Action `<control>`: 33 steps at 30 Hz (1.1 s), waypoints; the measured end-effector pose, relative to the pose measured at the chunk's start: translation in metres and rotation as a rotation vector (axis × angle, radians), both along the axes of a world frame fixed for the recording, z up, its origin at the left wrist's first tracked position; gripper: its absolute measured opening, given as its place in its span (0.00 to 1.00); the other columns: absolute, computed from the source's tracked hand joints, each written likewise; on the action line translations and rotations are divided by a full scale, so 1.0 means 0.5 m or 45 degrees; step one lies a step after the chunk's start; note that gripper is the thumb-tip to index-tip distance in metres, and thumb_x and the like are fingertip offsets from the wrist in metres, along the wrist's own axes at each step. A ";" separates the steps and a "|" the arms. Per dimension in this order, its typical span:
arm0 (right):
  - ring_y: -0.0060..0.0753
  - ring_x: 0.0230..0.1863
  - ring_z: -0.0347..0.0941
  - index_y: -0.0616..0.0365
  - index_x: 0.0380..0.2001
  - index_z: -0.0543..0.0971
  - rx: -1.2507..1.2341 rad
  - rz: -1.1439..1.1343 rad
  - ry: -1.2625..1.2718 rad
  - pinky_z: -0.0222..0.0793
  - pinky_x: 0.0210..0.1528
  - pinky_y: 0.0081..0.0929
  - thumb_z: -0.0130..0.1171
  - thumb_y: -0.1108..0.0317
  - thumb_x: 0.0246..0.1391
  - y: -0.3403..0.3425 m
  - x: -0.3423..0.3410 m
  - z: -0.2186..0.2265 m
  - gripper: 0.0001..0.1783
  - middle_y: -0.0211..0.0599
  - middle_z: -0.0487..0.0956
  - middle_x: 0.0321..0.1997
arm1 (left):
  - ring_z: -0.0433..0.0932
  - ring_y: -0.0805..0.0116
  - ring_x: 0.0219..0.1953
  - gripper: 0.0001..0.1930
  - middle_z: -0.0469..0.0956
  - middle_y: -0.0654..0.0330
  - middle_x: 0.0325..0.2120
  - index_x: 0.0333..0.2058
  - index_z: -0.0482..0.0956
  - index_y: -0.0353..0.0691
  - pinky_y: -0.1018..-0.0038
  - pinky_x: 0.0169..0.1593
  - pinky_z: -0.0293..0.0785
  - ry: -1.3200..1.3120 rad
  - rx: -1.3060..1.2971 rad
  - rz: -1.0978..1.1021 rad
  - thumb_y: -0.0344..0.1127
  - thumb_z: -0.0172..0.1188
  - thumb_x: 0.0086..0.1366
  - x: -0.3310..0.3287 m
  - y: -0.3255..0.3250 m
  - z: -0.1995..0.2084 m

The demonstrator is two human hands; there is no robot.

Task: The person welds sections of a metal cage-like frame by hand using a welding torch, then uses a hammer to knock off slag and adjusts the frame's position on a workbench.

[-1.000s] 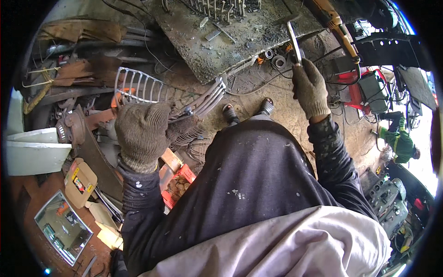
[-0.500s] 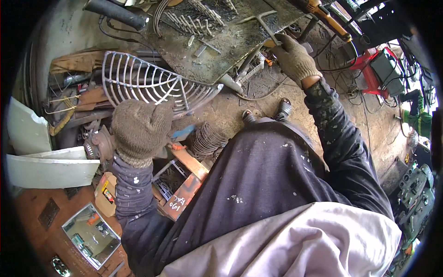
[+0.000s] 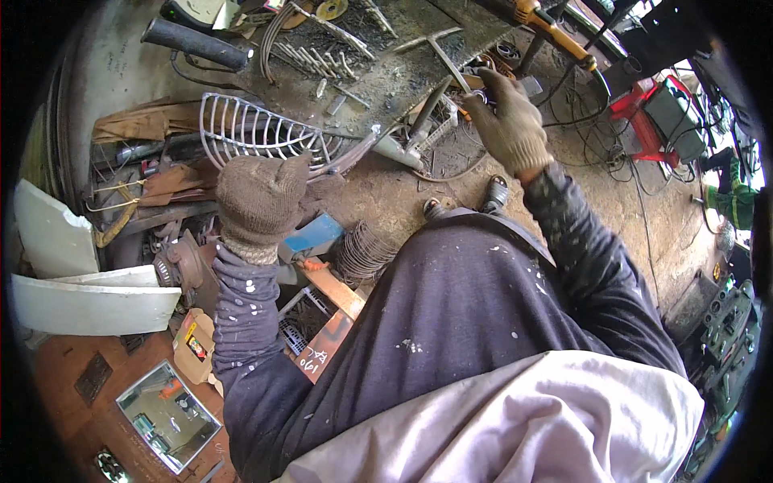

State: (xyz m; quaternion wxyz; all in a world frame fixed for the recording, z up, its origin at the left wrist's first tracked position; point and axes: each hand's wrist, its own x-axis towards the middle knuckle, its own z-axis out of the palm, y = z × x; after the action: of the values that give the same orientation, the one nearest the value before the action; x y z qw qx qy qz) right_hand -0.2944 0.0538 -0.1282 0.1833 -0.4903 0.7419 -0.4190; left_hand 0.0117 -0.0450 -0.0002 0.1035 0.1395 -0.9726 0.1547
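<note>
My left hand [image 3: 259,197], in a brown knit glove, is closed at the near edge of a curved grille [image 3: 266,121] of welded metal rods. Its fingertips are hidden behind the glove's back. The grille leans at the near edge of a dirty metal worktable [image 3: 386,97]. My right hand [image 3: 511,125], gloved the same way, is at the table's right side with thumb and forefinger apart. Between them is the handle end of a T-shaped metal hammer [image 3: 443,56], which lies on the table; I see no grip on it.
Short metal rods [image 3: 318,63] lie on the table, beside a dark cylindrical tool [image 3: 197,44]. An orange-handled power tool [image 3: 555,32] is at the far right. Below stand a blue box [image 3: 312,235] and a wire coil [image 3: 366,249]. A red stool [image 3: 640,121] and cables occupy the right floor.
The grille has tilted and shifted right with my left hand. My right hand has drawn back a little, its fingers spreading at the hammer's handle. More of the blue box shows.
</note>
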 end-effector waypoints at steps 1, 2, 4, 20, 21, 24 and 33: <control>0.49 0.46 0.78 0.59 0.51 0.76 -0.164 -0.089 0.080 0.73 0.49 0.39 0.58 0.50 0.55 0.014 0.011 0.016 0.27 0.51 0.80 0.41 | 0.75 0.59 0.19 0.16 0.73 0.63 0.16 0.37 0.81 0.45 0.61 0.25 0.71 -0.002 -0.005 0.010 0.40 0.65 0.47 -0.003 0.003 0.003; 0.41 0.40 0.79 0.60 0.47 0.78 -0.268 -0.005 0.025 0.74 0.44 0.38 0.60 0.52 0.56 0.029 0.021 0.043 0.24 0.48 0.81 0.35 | 0.75 0.60 0.19 0.16 0.73 0.64 0.16 0.36 0.81 0.46 0.62 0.25 0.70 -0.038 -0.023 0.039 0.41 0.66 0.47 -0.007 0.007 0.007; 0.36 0.39 0.79 0.60 0.46 0.78 -0.080 0.304 -0.238 0.74 0.43 0.32 0.58 0.53 0.59 0.071 0.041 0.098 0.22 0.44 0.81 0.35 | 0.74 0.63 0.18 0.15 0.71 0.66 0.15 0.35 0.80 0.47 0.65 0.24 0.69 -0.009 -0.107 0.052 0.46 0.67 0.50 -0.015 0.004 -0.010; 0.22 0.21 0.70 0.65 0.34 0.80 0.660 0.613 -1.364 0.66 0.24 0.23 0.51 0.38 0.60 0.012 0.202 0.141 0.34 0.31 0.76 0.21 | 0.76 0.57 0.31 0.25 0.75 0.60 0.29 0.46 0.78 0.45 0.59 0.34 0.72 0.065 0.148 0.053 0.32 0.65 0.44 -0.047 0.061 -0.008; 0.23 0.21 0.71 0.65 0.33 0.80 0.655 0.577 -1.367 0.67 0.24 0.24 0.51 0.37 0.60 0.012 0.206 0.139 0.35 0.32 0.76 0.21 | 0.77 0.57 0.33 0.26 0.76 0.60 0.31 0.47 0.77 0.45 0.59 0.36 0.73 0.059 0.124 0.031 0.31 0.66 0.44 -0.044 0.063 -0.011; 0.24 0.22 0.73 0.66 0.32 0.80 0.706 0.558 -1.276 0.67 0.24 0.25 0.50 0.35 0.59 0.009 0.212 0.144 0.37 0.34 0.76 0.20 | 0.77 0.55 0.37 0.25 0.77 0.58 0.36 0.48 0.75 0.43 0.57 0.40 0.74 0.175 0.196 -0.009 0.31 0.65 0.47 -0.035 0.061 -0.016; 0.25 0.18 0.73 0.61 0.32 0.80 0.638 0.561 -1.633 0.71 0.22 0.24 0.50 0.43 0.63 0.002 0.235 0.152 0.28 0.33 0.76 0.19 | 0.77 0.51 0.41 0.19 0.77 0.51 0.40 0.45 0.74 0.39 0.55 0.48 0.73 0.378 0.356 -0.113 0.37 0.65 0.56 -0.012 0.026 -0.021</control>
State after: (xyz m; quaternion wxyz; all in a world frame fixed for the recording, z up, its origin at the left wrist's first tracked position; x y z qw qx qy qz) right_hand -0.1769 0.0546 -0.0525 0.7697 -0.2295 0.4461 -0.3949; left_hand 0.0059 -0.0320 -0.0108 0.2321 0.1307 -0.9638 -0.0088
